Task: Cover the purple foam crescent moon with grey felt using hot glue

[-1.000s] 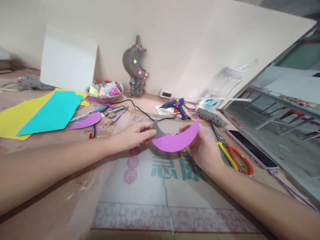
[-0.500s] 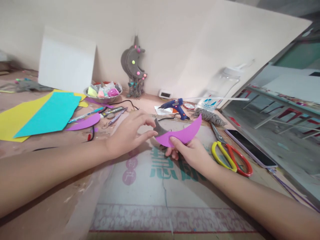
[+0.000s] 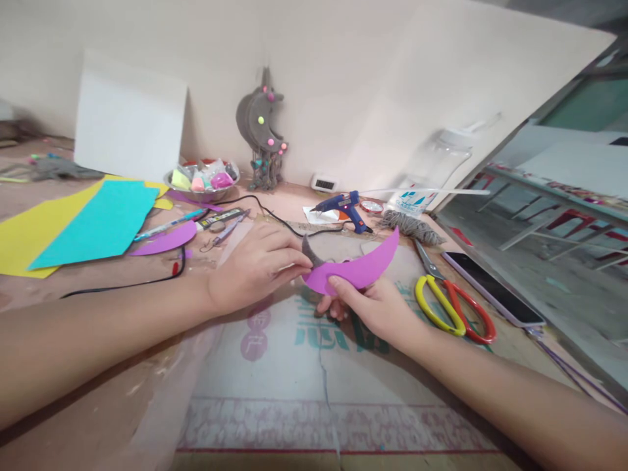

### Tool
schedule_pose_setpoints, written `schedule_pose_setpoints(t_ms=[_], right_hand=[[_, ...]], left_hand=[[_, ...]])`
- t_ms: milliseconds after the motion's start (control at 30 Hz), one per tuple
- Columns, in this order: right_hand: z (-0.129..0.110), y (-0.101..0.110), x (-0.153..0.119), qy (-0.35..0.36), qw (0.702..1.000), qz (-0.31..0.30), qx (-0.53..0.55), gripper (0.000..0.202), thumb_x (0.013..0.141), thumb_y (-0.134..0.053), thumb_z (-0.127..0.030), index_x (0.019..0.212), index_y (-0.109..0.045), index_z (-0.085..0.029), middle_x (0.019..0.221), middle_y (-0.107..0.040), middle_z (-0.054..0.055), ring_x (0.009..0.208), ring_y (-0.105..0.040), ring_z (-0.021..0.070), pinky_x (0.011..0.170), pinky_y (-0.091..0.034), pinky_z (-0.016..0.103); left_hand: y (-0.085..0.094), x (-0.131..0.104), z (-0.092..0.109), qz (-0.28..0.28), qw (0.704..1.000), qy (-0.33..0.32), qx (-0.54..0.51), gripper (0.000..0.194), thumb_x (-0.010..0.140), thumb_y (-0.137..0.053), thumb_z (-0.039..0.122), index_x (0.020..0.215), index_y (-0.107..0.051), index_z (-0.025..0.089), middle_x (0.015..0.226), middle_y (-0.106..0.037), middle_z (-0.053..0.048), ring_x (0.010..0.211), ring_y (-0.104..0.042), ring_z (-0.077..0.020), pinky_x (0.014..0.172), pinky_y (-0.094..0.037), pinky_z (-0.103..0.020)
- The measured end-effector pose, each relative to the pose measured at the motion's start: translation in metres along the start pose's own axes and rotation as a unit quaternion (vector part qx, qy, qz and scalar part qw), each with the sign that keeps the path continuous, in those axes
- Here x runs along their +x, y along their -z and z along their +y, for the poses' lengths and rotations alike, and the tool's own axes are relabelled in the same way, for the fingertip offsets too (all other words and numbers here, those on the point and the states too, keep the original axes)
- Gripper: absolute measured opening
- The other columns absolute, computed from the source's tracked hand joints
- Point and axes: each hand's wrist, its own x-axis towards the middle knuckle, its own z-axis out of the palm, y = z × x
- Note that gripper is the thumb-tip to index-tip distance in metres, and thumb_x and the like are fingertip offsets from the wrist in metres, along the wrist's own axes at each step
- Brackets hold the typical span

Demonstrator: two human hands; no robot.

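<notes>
A purple crescent-shaped sheet of paper or foam (image 3: 360, 269) is pinched in my right hand (image 3: 375, 304), thumb on its front and fingers underneath. Behind its left end shows the pointed tip of a dark grey crescent (image 3: 311, 251). My left hand (image 3: 267, 265) closes thumb and fingertips on the left end, where purple and grey meet; how much of each layer it grips is hidden. Both hands are above a printed sheet (image 3: 275, 386). Scissors with yellow and red handles (image 3: 454, 307) lie right of my right hand.
A blue glue gun (image 3: 348, 210) with a long white stick lies behind the crescent, beside grey yarn (image 3: 412, 227). A phone (image 3: 490, 288) rests right. Yellow and turquoise sheets (image 3: 98, 226) lie left, near a bowl of coloured lumps (image 3: 203, 190). A grey moon ornament (image 3: 262, 124) hangs behind.
My left fingertips have closed from a loose, parted shape onto the crescent's left end. The crescent has dipped slightly in my right hand.
</notes>
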Motion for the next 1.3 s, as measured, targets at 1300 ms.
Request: schedule_pose_setpoints(t_ms=[1300], right_hand=[[0.011, 0.002, 0.008, -0.01, 0.995, 0.046, -0.089, 0.038, 0.081, -0.054, -0.046, 0.055, -0.051, -0.018, 0.051, -0.053, -0.001, 0.048, -0.048, 0.0095, 0.051, -0.039, 0.022]], left_hand=[[-0.003, 0.004, 0.007, -0.117, 0.969, 0.161, -0.145, 0.021, 0.085, -0.054, 0.036, 0.082, -0.066, 0.018, 0.082, -0.069, -0.001, 0.08, -0.057, -0.0146, 0.079, -0.042, -0.029]])
